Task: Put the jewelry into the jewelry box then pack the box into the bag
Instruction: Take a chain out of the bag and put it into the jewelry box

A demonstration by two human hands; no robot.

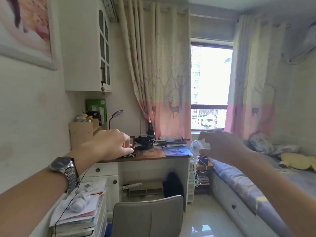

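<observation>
- Nearest the camera, a grey chair back (147, 214) sits at the bottom edge, with a stack of books and papers (80, 211) to its left; a pale soft toy lies on top of the stack.
- The left hand (111, 144), with a metal wristwatch (65, 170) on its wrist, reaches forward over the desk (153, 155), its fingers curled downward at a small red jewelry box (132, 142).
- The box stands open, its red lid upright behind the fingers. The hand hides most of it, so its long axis cannot be told, nor whether the fingers actually pinch anything.
- A dark flat item with pale flecks (127, 155) lies just under the fingertips at the desk's front edge; it may be jewelry, but it is too small to tell.
- The right hand (220, 146) is held in the air beside a small white fan (195, 147), blurred, fingers loosely spread and holding nothing.
- On the wooden desktop lie a blue mouse pad (176, 150), a black tangle of cables and a desk lamp (116, 115).
- A bed (239, 182) runs along the right wall.
- Beyond it are deer-print curtains (160, 74) and a bright window (211, 86).
</observation>
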